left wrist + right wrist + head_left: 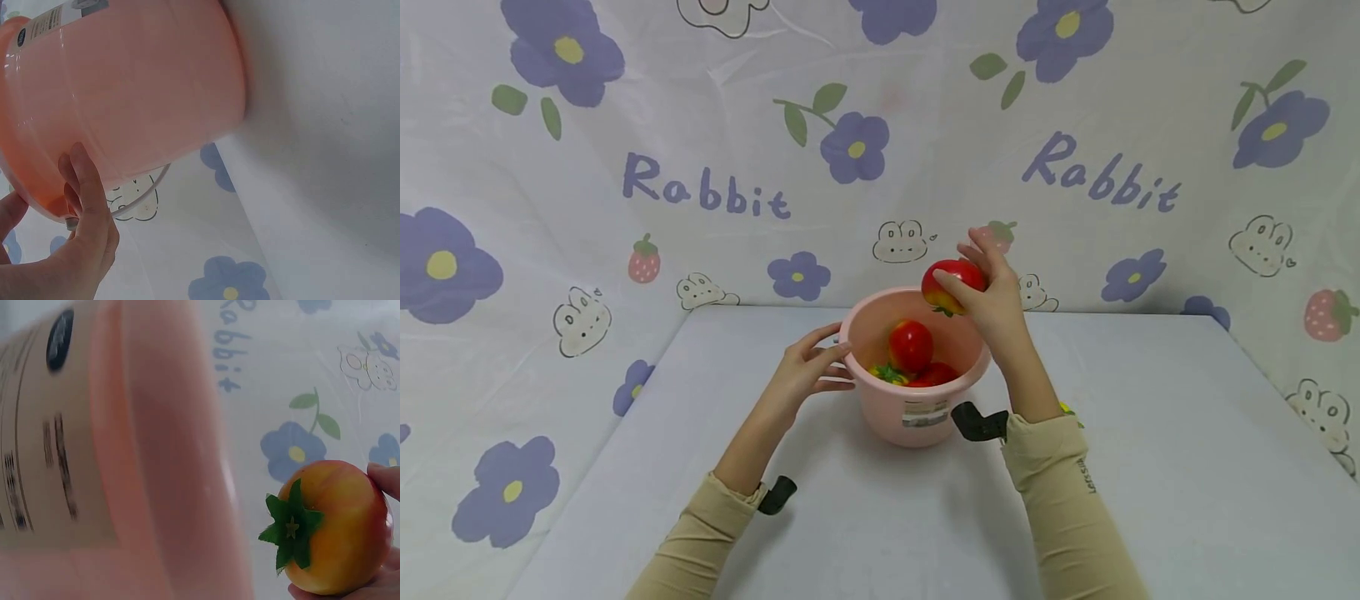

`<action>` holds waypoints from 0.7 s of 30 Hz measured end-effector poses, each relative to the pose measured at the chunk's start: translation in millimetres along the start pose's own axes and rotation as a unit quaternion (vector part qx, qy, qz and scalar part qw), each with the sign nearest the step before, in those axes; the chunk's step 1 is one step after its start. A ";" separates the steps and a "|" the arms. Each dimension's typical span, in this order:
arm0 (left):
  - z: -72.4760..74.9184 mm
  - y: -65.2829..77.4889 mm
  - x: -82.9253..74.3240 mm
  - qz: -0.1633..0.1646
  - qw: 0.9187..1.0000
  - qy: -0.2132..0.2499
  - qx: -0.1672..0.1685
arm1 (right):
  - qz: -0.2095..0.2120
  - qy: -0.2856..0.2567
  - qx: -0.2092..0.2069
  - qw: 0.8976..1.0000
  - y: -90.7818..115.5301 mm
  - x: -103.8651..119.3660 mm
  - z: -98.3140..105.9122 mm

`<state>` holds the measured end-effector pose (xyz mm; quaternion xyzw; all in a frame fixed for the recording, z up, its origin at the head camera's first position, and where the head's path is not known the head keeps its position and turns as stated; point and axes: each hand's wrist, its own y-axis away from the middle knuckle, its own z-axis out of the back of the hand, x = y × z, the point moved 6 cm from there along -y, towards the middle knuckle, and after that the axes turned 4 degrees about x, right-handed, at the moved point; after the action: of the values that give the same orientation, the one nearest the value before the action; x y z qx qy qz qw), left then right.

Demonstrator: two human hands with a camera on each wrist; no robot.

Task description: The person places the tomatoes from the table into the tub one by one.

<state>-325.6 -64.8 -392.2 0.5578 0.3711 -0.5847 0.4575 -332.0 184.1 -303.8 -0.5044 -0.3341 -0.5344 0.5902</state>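
Note:
A pink bucket (898, 417) stands upright on the table. My left hand (805, 367) grips its rim at the left, thumb at the lip and fingers along the outer wall (137, 94). Over the right side of the opening, my right hand (1000, 304) holds a red and yellow tomato (955, 267) between thumb and fingers. Its green leafy top points down in the head view and shows fully on the tomato (344, 531) in the right wrist view. Inside the bucket lie a red tomato (912, 346), another red one (936, 374) partly hidden, and something yellow with green leaves (889, 374).
The white table (1172, 467) meets a curtain (925, 183) printed with flowers and rabbits behind the bucket. A small yellow and green thing (1067, 408) lies beyond my right wrist, mostly hidden by it. A thin white bucket handle (147, 195) hangs behind the left fingers.

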 end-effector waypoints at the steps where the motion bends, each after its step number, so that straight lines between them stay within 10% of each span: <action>1: 0.0 0.0 0.1 0.001 1.000 -0.001 0.000 | -0.002 -0.002 0.005 1.000 0.6 0.8 -3.8; 21: 0.1 0.3 -0.3 0.011 1.000 -0.021 -0.007 | -0.011 -0.015 0.079 0.997 8.8 4.1 -64.8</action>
<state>-325.3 -65.0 -391.8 0.5459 0.3592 -0.5890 0.4754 -332.0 120.5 -319.5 -0.4607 -0.3896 -0.5049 0.6173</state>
